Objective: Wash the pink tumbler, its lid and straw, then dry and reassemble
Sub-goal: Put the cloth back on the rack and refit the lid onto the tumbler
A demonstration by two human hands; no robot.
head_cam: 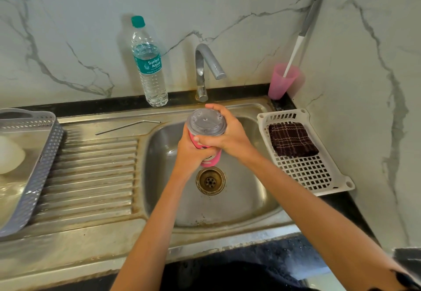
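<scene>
Pink tumbler [211,159] held over the sink [241,202] basin, lid [206,122] on.
Left hand [193,154] wrapped round the body, right hand [230,136] curled over the lid rim. My worry: if the lid lets go abruptly, the tumbler slips and drops onto the drain [210,180]. Straw [127,126] lies loose on the drainboard and could roll into the basin.

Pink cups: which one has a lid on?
The pink tumbler held in the left hand, its clear lid gripped by the right hand; the corner cup stands open, holding a brush.
</scene>
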